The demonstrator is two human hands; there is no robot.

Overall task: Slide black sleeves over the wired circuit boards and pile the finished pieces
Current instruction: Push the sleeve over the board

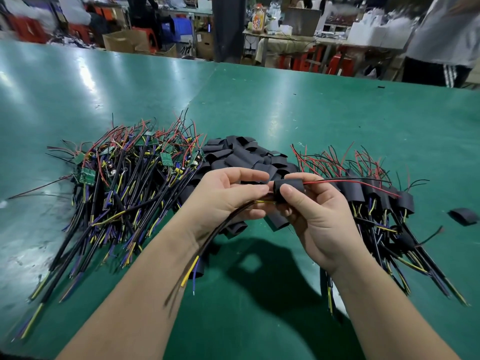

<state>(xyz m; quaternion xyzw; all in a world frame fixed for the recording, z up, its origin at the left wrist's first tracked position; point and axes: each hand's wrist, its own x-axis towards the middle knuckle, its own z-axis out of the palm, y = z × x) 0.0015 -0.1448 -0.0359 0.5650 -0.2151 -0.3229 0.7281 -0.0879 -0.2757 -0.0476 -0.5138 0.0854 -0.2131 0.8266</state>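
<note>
Both bare forearms are reaching in over the near edge of the green table (259, 105) and angling toward each other, so the hands are meeting above its middle. The left hand (226, 197) is turning its palm side toward the camera. Its fingers (249, 174) are stretching to the right and pinching the end of a cable (213, 236), which is trailing back across the wrist and forearm. The right hand (315, 215) is facing it, its thumb (291, 194) pressing the near side of a black sleeve (292, 184) while its other fingers are curling around behind. The fingertips of the two hands are nearly touching.
</note>
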